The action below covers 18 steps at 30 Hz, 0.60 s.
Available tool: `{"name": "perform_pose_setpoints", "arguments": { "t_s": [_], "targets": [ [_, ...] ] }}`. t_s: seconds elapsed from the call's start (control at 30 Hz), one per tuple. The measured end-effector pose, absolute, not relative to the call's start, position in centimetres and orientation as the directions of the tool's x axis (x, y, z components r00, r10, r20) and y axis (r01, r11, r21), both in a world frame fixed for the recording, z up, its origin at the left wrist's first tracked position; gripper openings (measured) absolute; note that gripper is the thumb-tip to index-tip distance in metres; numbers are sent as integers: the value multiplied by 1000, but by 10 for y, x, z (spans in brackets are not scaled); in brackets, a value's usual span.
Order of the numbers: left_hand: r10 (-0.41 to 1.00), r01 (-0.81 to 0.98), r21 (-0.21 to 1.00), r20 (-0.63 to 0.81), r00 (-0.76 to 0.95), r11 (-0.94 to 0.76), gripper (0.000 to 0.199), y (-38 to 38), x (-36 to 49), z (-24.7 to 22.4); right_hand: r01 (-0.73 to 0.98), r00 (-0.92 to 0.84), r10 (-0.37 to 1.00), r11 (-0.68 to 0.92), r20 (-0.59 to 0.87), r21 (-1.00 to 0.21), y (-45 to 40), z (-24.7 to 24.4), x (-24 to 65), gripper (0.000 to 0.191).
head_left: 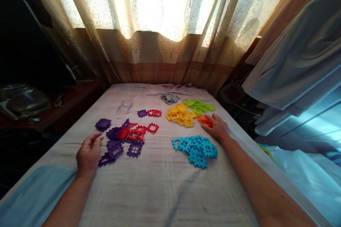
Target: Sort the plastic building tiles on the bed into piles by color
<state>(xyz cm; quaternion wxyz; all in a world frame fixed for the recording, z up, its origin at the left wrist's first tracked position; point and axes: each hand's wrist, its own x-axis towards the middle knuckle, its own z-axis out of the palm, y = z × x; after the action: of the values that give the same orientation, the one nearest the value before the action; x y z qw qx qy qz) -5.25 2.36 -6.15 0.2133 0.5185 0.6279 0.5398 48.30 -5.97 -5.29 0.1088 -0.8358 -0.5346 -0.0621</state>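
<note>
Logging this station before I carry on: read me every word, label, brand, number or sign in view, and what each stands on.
No text can be read anywhere.
The purple pieces, blue pieces and yellow pieces show no lettering.
The curtain bears a printed pattern, no words.
The dark area at far left is too dim to tell.

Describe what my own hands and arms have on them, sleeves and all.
Your left hand and right hand are bare, without gloves. No sleeve shows on the left forearm or right forearm, and no watch or bracelet. Rings are too small to rule out.
</note>
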Motion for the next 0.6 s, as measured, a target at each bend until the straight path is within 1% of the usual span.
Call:
{"name": "perform_pose_setpoints", "arguments": {
  "t_s": [0.07,0.2,0.47,0.53,0.6],
  "targets": [
    [892,358,928,244,-380,-101,41,23,-52,-61,905,426,869,-407,251,-126,-54,-56,488,58],
    [891,328,940,224,-394,-92,39,23,-50,-58,921,389,872,-368,298,-127,-49,-63,501,55],
    [892,307,945,230,-388,-110,38,23,-50,-58,911,412,875,-398,255,-109,-46,-57,517,57],
    [895,308,946,222,-386,-102,38,23,-50,-58,900,436,853,-417,288,-127,-49,-50,508,58],
    [896,305,948,216,-388,-97,38,23,-50,-58,907,421,831,-387,364,-165,-57,-41,489,57]
  ]
}}
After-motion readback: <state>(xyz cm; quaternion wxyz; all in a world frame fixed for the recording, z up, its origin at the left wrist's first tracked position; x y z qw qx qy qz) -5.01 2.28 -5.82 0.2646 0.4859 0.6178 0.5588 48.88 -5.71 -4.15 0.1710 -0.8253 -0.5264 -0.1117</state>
